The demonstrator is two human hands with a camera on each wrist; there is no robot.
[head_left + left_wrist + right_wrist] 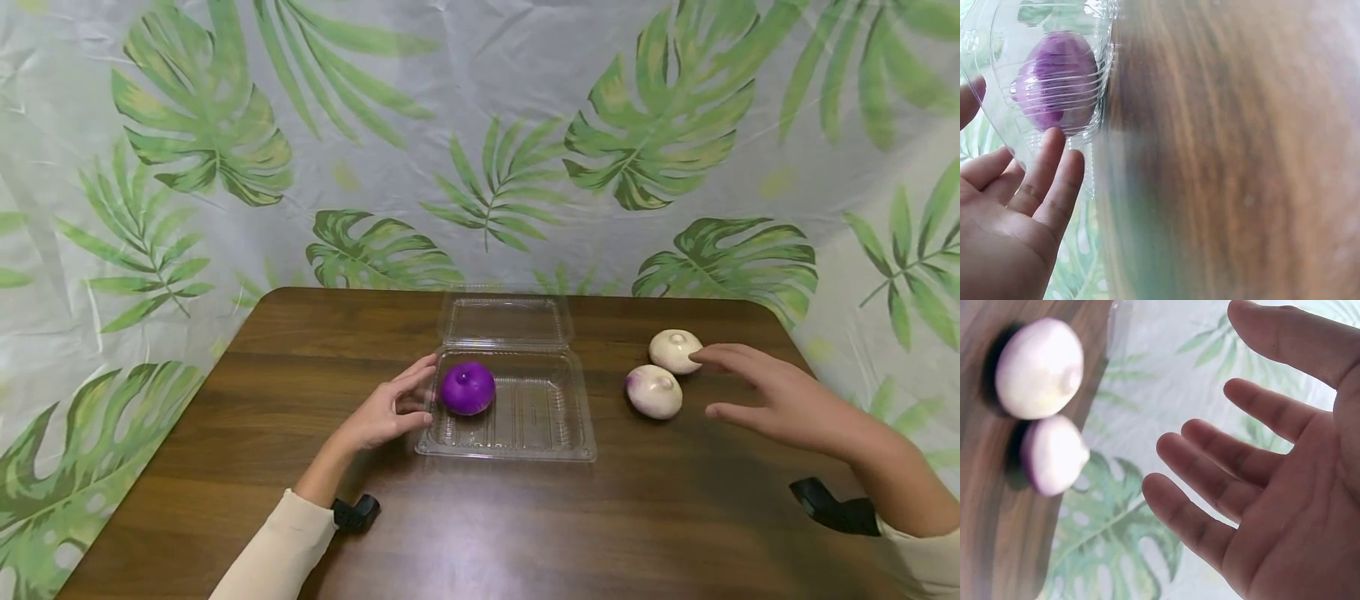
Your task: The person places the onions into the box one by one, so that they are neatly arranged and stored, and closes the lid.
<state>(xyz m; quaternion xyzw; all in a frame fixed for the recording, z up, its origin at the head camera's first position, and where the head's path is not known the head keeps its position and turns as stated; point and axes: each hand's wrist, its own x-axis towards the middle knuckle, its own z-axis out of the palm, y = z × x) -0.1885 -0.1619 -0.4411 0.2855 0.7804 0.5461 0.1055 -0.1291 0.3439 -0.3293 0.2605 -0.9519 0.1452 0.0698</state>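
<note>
A purple onion (468,388) sits in the left part of a clear plastic clamshell container (540,450), whose lid (506,322) is folded back. Beside the container's left wall is my left hand (378,414), fingers spread and slightly bent; the left wrist view shows its fingertips (1054,139) at the clear wall, but whether they touch it I cannot tell. Two white, purple-tinged onions lie together on the right: a nearer one (654,392) and a farther one (675,351). My right hand (787,406) hovers just right of them, holding nothing, its fingers (1200,478) apart from both.
The brown wooden table (495,525) carries all of these things. Behind its far edge hangs a pale cloth (510,92) with green leaf prints. Dark straps (357,514) sit at both wrists, below light sleeves (277,542).
</note>
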